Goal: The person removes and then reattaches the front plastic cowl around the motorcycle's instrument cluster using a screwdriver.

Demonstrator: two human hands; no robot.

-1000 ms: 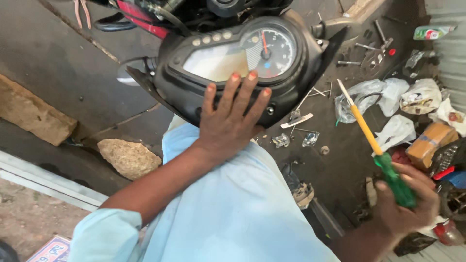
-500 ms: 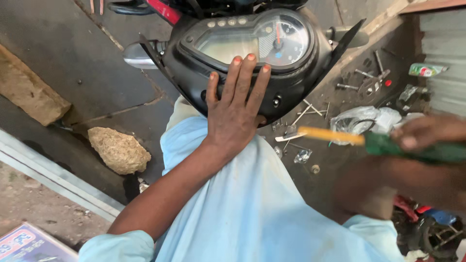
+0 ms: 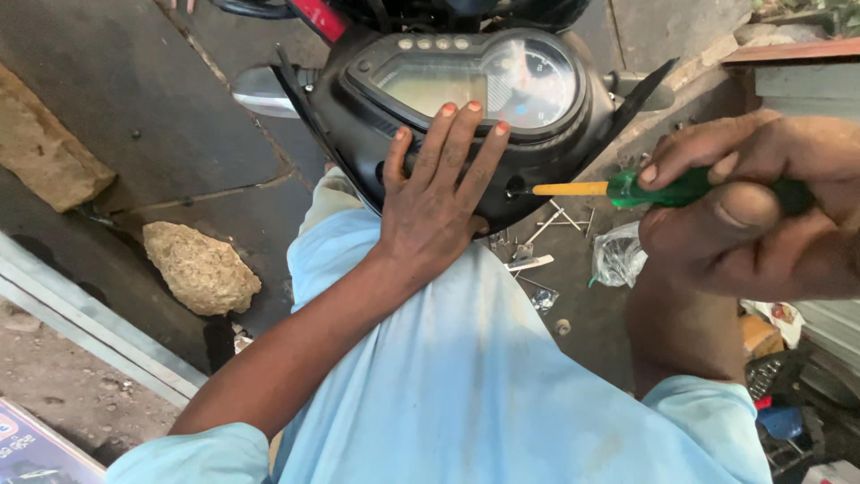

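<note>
A black motorcycle instrument cluster (image 3: 466,81) with a round dial and a display sits in front of me. My left hand (image 3: 439,193) lies flat on its lower housing, fingers spread. My right hand (image 3: 752,202) grips a screwdriver (image 3: 618,188) with a green handle and a yellow shaft, held level. Its tip touches a screw hole on the lower right edge of the housing (image 3: 515,190). My light blue shirt fills the bottom of the view.
A rough stone (image 3: 202,266) lies on the dark floor at left, a larger block (image 3: 45,148) farther left. Loose screws, metal bits and a clear plastic bag (image 3: 618,255) litter the floor at right. A printed box (image 3: 36,453) lies at bottom left.
My right hand swung the screwdriver from upright at the right to level, bringing its tip to the housing's lower right edge. My left hand stayed on the housing.
</note>
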